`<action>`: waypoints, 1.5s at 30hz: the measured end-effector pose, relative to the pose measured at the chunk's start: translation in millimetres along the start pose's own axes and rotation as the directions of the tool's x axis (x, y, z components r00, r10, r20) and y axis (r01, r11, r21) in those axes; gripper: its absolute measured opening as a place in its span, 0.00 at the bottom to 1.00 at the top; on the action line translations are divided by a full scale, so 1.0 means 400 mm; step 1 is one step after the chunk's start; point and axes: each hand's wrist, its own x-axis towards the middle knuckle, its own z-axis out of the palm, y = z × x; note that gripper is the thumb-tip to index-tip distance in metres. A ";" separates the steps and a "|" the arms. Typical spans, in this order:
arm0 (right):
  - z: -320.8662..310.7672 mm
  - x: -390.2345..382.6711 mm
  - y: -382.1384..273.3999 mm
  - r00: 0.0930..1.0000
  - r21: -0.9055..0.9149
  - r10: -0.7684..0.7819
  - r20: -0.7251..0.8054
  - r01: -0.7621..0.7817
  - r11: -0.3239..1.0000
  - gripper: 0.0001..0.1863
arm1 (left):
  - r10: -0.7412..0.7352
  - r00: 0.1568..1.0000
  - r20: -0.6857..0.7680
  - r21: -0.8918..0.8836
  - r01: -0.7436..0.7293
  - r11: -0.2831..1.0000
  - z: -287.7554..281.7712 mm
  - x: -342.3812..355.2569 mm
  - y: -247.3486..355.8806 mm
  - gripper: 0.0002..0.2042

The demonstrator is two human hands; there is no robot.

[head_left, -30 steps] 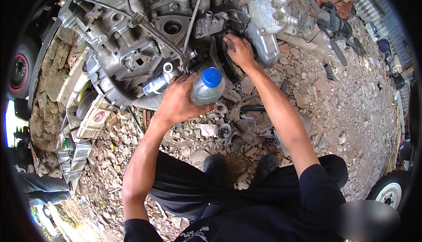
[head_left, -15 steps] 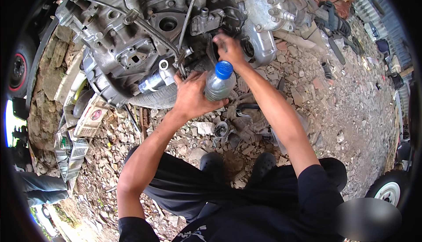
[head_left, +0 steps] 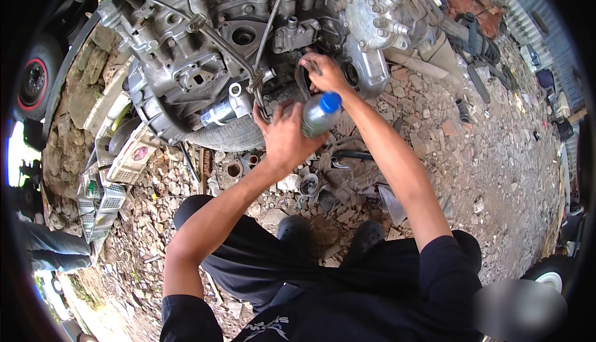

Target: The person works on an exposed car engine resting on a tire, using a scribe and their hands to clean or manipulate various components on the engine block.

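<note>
My left hand (head_left: 282,137) is closed around a clear plastic bottle (head_left: 313,118) with a blue cap, tilted to the right, beside the grimy metal engine assembly (head_left: 205,44). My right hand (head_left: 326,75) is just above the bottle, fingers curled on a thin dark piece at the engine's lower middle; I cannot make out exactly what it is. A silver cylindrical part (head_left: 217,113) and bent metal rods (head_left: 254,62) are left of my hands. A worn tyre (head_left: 220,138) lies under the engine's lower edge.
Rubble ground (head_left: 472,155) surrounds my feet, with small metal parts (head_left: 308,184) and a dirty cloth (head_left: 351,174) below the engine. Plastic crates (head_left: 99,199) and a stone wall (head_left: 74,124) are at left, another person's legs (head_left: 49,242) at lower left, corrugated sheeting (head_left: 534,25) at upper right.
My left hand has moved right with the bottle, which now leans more. My right hand has shifted slightly left along the dark piece at the engine.
</note>
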 end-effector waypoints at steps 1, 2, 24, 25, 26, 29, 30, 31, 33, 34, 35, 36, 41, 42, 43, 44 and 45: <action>-0.008 0.003 -0.029 0.993 0.050 0.109 0.051 -0.112 0.992 0.11 | 0.044 0.999 -0.029 0.011 -0.043 0.999 -0.008 -0.020 0.024 0.41; -0.030 0.007 -0.031 0.974 0.042 0.224 0.041 -0.226 0.973 0.13 | 0.090 0.994 -0.055 0.016 -0.089 0.996 -0.013 -0.032 0.052 0.41; -0.068 0.000 0.110 0.957 0.174 0.002 -0.290 0.051 0.983 0.23 | 0.002 0.873 0.488 0.092 -0.054 0.994 0.031 0.216 -0.060 0.44; -0.070 -0.007 0.067 0.952 0.317 0.239 -0.192 -0.170 0.933 0.22 | -0.006 0.878 0.478 0.125 -0.061 0.990 0.032 0.213 -0.060 0.44; -0.061 0.002 0.083 0.963 0.222 0.134 -0.232 -0.082 0.972 0.22 | -0.014 0.884 0.468 0.157 -0.067 0.985 0.037 0.211 -0.057 0.45; -0.037 0.027 0.095 0.952 0.104 0.024 -0.307 0.009 0.995 0.20 | 0.010 0.949 0.315 0.108 -0.047 0.993 0.048 0.212 -0.065 0.43; -0.027 0.035 0.094 0.943 0.097 0.023 -0.332 0.010 0.995 0.19 | 0.022 0.970 0.240 0.064 -0.039 0.997 0.052 0.212 -0.070 0.42; -0.023 0.030 0.095 0.946 0.194 0.099 -0.308 -0.039 0.980 0.19 | 0.043 0.974 0.224 -0.019 -0.039 0.999 0.054 0.210 -0.075 0.43; -0.007 0.042 0.107 0.976 0.410 0.092 -0.199 -0.002 0.912 0.18 | 0.075 0.952 0.297 -0.048 -0.064 0.997 0.059 0.209 -0.084 0.43; -0.003 0.039 0.106 0.988 0.482 0.076 -0.136 -0.001 0.876 0.18 | 0.088 0.938 0.334 -0.061 -0.072 0.996 0.053 0.205 -0.086 0.44; 0.000 0.028 0.106 0.996 0.550 0.055 -0.073 -0.006 0.835 0.18 | 0.155 0.927 0.340 -0.114 -0.122 0.986 0.044 0.198 -0.085 0.45; 0.001 0.026 0.106 0.999 0.614 0.029 -0.012 -0.016 0.789 0.18 | 0.153 0.936 0.317 -0.132 -0.116 0.984 0.042 0.201 -0.087 0.44; 0.009 0.038 0.113 0.946 0.148 -0.087 -0.313 0.139 0.979 0.18 | 0.105 0.984 0.146 -0.179 -0.078 0.981 0.067 0.195 -0.078 0.43; -0.006 0.044 0.114 0.945 0.065 -0.134 -0.300 0.160 0.985 0.18 | 0.093 0.991 0.100 -0.190 -0.072 0.979 0.071 0.193 -0.068 0.43; -0.013 0.044 0.099 0.945 -0.007 -0.177 -0.275 0.183 0.983 0.19 | 0.022 0.997 0.068 -0.221 -0.006 0.975 0.068 0.187 -0.073 0.42; -0.013 0.040 0.084 0.944 -0.078 -0.220 -0.248 0.206 0.975 0.19 | -0.047 0.995 0.085 -0.203 0.063 0.977 0.064 0.185 -0.078 0.43; 0.009 0.029 0.067 0.939 -0.181 -0.138 -0.315 0.084 0.980 0.19 | -0.115 0.988 0.100 -0.183 0.132 0.974 0.060 0.182 -0.084 0.43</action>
